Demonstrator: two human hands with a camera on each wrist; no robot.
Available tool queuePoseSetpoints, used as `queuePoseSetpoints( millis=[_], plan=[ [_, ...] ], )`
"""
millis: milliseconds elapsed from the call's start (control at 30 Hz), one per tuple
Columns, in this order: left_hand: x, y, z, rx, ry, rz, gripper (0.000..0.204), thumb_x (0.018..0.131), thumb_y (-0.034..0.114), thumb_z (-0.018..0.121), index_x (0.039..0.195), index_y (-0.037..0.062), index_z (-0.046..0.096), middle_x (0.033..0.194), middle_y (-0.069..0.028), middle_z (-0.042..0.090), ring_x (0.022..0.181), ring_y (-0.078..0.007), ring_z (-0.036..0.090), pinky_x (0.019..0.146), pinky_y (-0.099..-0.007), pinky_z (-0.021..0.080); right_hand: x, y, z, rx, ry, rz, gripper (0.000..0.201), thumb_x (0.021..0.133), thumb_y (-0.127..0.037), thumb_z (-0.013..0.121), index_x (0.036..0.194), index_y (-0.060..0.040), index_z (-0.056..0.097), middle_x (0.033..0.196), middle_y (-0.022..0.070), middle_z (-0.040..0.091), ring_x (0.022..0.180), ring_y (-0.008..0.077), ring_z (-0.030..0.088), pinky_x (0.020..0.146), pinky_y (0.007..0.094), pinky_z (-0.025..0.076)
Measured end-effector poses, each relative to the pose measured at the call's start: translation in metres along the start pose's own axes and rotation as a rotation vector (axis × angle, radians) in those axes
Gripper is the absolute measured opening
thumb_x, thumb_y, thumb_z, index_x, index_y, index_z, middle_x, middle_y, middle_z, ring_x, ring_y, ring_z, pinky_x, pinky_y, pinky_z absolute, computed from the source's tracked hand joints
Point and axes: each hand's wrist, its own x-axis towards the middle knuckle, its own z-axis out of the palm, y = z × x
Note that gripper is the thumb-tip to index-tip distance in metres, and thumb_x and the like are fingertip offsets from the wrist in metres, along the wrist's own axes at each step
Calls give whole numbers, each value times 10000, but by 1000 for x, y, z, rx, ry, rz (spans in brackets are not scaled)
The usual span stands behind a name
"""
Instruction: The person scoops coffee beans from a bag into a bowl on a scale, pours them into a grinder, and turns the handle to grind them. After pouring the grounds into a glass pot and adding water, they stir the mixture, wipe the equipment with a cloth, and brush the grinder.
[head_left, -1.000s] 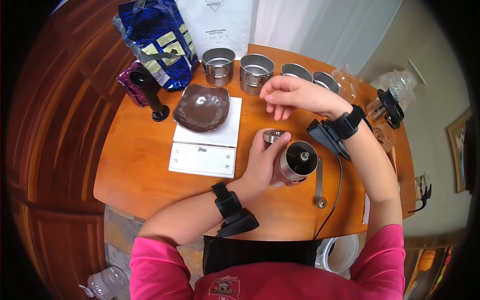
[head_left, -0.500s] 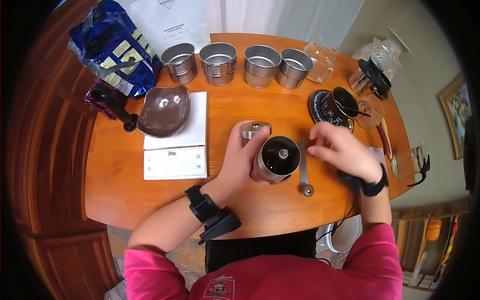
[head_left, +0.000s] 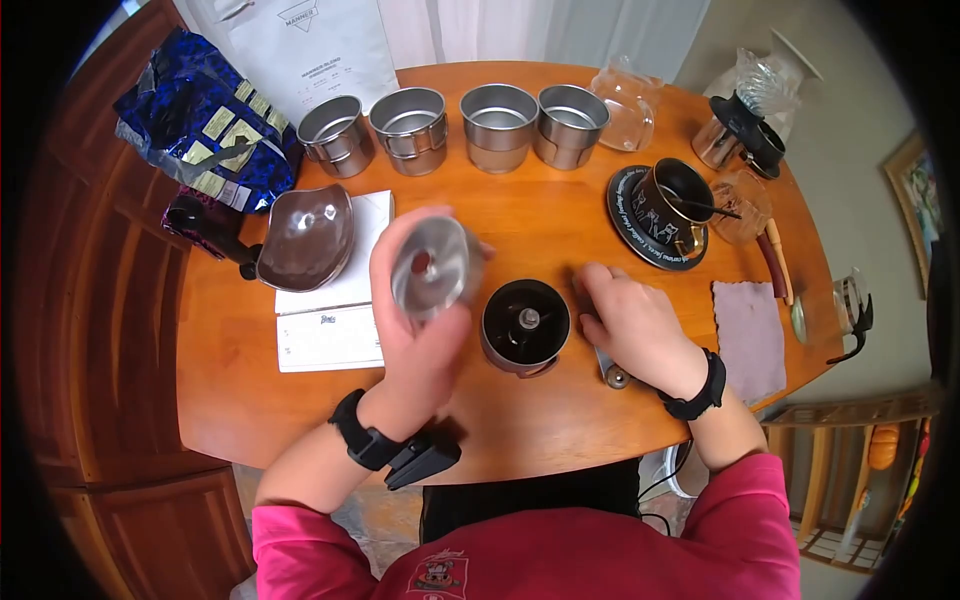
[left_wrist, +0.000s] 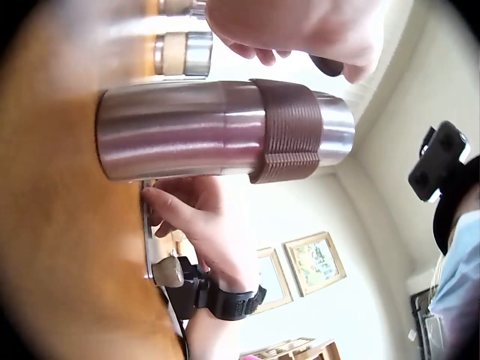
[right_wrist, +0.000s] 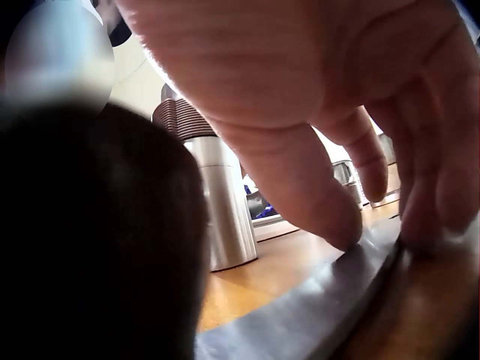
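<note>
My left hand (head_left: 412, 350) holds the steel lid (head_left: 432, 268) of a coffee grinder, tilted and blurred, over the scale's right side. The grinder (head_left: 526, 322) stands upright and topless on the table, a metal shaft tip showing inside its dark mouth. In the left wrist view its steel body (left_wrist: 184, 131) carries a brown ribbed band (left_wrist: 291, 131). Right of it, my right hand (head_left: 640, 325) reaches down to the flat crank handle (head_left: 616, 376) lying on the table. Thumb and fingers pinch the metal arm (right_wrist: 300, 319) from both sides in the right wrist view.
A brown dish (head_left: 308, 235) sits on the white scale (head_left: 330, 343). Several steel cups (head_left: 412, 150) line the back, near a blue bag (head_left: 215, 130). At right are a black cup (head_left: 680, 190) on its saucer (head_left: 630, 230) and a cloth (head_left: 750, 340).
My left hand has let go of the grinder body and carried the lid up and left. My right hand came down from above the table, past the right side, to the crank handle.
</note>
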Motion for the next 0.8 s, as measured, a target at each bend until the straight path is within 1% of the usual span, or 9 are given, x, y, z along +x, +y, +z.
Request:
queuePoseSetpoints(
  millis=[33,67,100,167,300,500,533,667,800],
  plan=[
    [-1,2,1,199,-107,120,590,764,189,666,1234,30,346,1068,-115,489,957,-200,526,862,-326,412,-1,0,0,7,-2,1,308,720,-91,613,963,-35,433,879,181,559,797,377,554,658,435,443],
    [-2,4,4,64,-198,167,702,693,288,734,1216,8,359,1063,-132,498,928,-209,540,838,-333,422,-1,0,0,5,12,-13,308,722,-100,614,965,-39,434,883,175,558,796,375,554,654,432,444],
    [0,5,1,226,-299,262,763,623,326,781,1188,-3,388,1074,-142,503,952,-224,524,838,-339,415,-2,0,0,2,26,-28,309,724,-109,615,967,-42,436,887,170,557,794,372,555,650,429,446],
    [3,12,3,397,-427,332,751,595,314,796,1167,6,419,1088,-146,504,982,-238,501,845,-344,407,-3,0,-1,51,19,-68,292,737,-113,603,962,-26,439,869,181,553,788,370,559,651,434,452],
    [0,12,8,311,-336,176,693,598,214,798,1153,11,436,1106,-134,493,999,-237,485,845,-338,398,-9,0,-10,108,-88,-129,412,750,-212,648,1051,-16,446,913,189,524,842,359,557,671,430,462],
    [3,7,8,312,-419,125,646,592,150,795,1124,25,450,1093,-127,494,992,-233,492,844,-331,398,-27,-3,-21,90,-335,-216,611,700,-295,708,1159,-16,415,1052,192,432,900,366,540,708,423,471],
    [2,5,6,447,-454,155,663,624,293,766,1108,0,421,1070,-165,484,1004,-249,513,860,-355,401,-28,-4,-20,96,-327,-225,575,709,-243,698,1152,-9,415,1046,197,427,870,371,545,710,425,471],
    [-1,4,9,431,-422,132,656,628,285,765,1106,-5,421,1060,-167,496,991,-250,523,852,-357,409,-29,-2,-13,166,-308,-201,484,735,-145,647,1141,-8,421,1020,201,429,829,373,552,701,423,472],
    [-1,4,7,387,-410,113,665,572,151,801,1127,33,454,1066,-108,515,953,-241,512,818,-331,412,-28,-1,-13,228,-294,-189,378,748,-28,540,1111,-5,437,994,211,432,779,380,551,681,421,474]
  ],
)
